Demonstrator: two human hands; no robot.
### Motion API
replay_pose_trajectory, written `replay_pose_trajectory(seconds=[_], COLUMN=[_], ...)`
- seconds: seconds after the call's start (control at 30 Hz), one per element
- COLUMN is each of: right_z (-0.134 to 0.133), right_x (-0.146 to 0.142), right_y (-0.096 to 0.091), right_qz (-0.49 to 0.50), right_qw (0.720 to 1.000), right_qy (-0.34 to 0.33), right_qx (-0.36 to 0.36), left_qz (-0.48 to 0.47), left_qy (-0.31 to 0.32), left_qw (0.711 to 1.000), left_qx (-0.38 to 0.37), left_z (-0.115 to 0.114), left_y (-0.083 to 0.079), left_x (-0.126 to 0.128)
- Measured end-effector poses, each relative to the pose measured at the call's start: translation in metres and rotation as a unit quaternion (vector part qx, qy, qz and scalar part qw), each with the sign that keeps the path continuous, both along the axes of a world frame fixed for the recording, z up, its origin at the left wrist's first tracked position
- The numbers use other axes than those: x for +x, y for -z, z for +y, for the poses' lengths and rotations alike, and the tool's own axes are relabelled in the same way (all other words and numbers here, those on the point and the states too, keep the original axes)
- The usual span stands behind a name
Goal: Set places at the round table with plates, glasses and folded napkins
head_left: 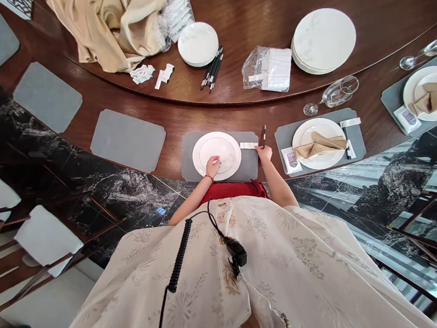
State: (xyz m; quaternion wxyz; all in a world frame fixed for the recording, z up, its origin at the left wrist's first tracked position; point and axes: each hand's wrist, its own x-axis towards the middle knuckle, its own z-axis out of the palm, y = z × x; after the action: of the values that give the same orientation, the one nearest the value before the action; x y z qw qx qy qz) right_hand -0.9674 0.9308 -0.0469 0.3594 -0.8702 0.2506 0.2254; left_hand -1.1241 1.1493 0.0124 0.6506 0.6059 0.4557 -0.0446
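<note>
Working at a round wooden table, a person rests the left hand, a red cord at its wrist, on a small pale dish nested in a white plate. The fingers curl together on the dish, though whether they grip it cannot be told. The right hand is closed in a pinch around a black-and-white chopstick, which stands nearly upright just beside a white paper strip. Plate and strip lie on a gray mat. To the right, a second gray mat carries a white plate topped by a tan napkin, with a glass lying on its side beyond. On the raised center of the table sit stacked plates, a bundle of chopsticks, bagged white packets and crumpled tan cloth. A coiled radio cord hangs over the person's cream floral robe.
</note>
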Motion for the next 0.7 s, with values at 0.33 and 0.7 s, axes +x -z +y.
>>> replay_pose_trajectory(seconds=[0.33,0.7], right_z=[0.049,0.031], right_x=[-0.094,-0.095], right_y=[-0.104,-0.127], right_qz=[0.079,-0.225], right_qw=[0.867,0.895], right_qy=[-0.077,-0.385], right_qx=[0.485,0.025], left_qz=[-0.145,-0.095], left_qy=[0.094,0.047], left_qw=[0.976,0.981], left_qx=[-0.129,-0.165], left_z=[-0.030,0.001], left_y=[-0.039,-0.044], left_x=[0.050,0.060])
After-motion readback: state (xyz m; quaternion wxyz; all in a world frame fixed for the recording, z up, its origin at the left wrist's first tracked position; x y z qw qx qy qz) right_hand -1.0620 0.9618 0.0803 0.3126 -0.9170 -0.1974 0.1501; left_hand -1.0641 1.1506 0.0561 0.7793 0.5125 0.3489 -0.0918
